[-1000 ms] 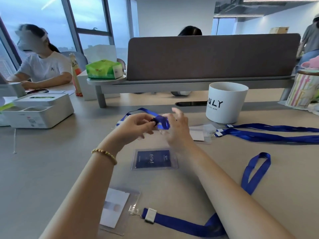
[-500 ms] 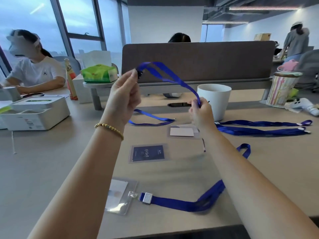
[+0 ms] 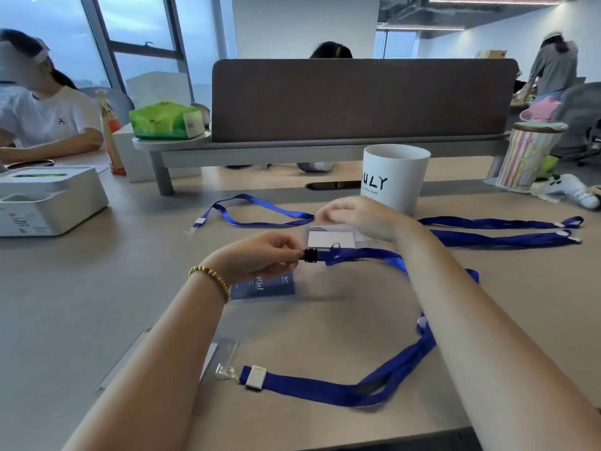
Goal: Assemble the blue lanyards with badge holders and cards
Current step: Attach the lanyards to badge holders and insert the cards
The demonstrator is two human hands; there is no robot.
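Observation:
My left hand (image 3: 260,257) pinches the black buckle (image 3: 310,255) of a blue lanyard (image 3: 361,253) just above the table. Its strap runs right under my right forearm, then loops down to a white clip (image 3: 256,375) on a clear badge holder (image 3: 226,351), which my left forearm partly hides. My right hand (image 3: 361,216) is blurred, with relaxed fingers, and hovers over a badge holder with a white card (image 3: 328,239). Below my left hand lies a holder with a dark blue card (image 3: 265,287).
Another blue lanyard (image 3: 260,205) lies behind my hands, and two more (image 3: 494,231) stretch out at the right. A white cup (image 3: 393,177) stands behind my right hand. A white box (image 3: 48,203) sits far left. A grey divider (image 3: 357,99) closes the back; a person sits at left.
Both hands have come down from the raised position. My left hand lowered the buckle to just above the table. My right hand let go of the strap and moved over the white card holder.

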